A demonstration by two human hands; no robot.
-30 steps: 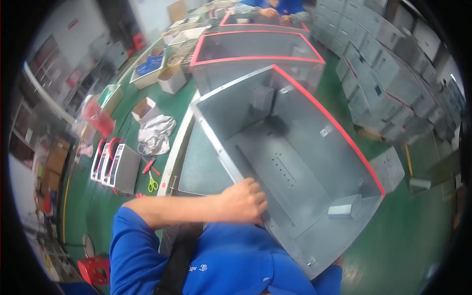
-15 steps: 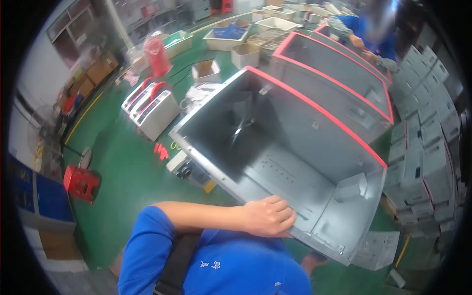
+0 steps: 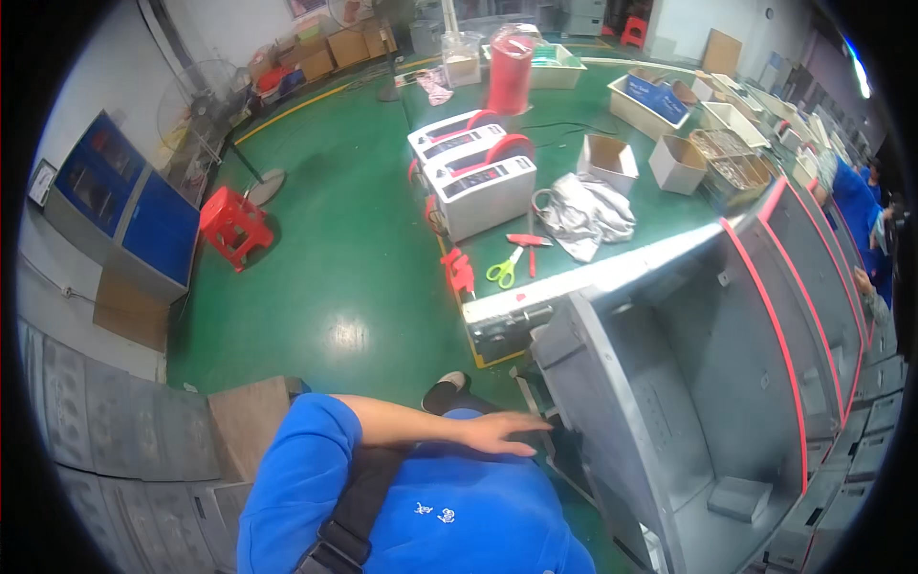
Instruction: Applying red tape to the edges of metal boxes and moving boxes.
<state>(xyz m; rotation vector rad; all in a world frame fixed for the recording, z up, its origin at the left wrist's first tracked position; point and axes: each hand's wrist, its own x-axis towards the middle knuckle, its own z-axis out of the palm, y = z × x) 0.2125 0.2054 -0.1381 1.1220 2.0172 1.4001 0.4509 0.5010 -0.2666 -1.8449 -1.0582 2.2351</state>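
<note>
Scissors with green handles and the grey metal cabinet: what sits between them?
In the head view, only the pale front edge of the workbench lies between the scissors and the grey metal cabinet.

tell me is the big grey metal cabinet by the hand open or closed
Open: the grey metal cabinet shows its bare inside, with the left hand at its edge.

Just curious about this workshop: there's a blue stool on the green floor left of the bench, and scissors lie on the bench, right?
Not quite: the stool is red, not blue, as the head view shows. It does stand on the green floor left of the bench, and the scissors lie on the bench.
</note>
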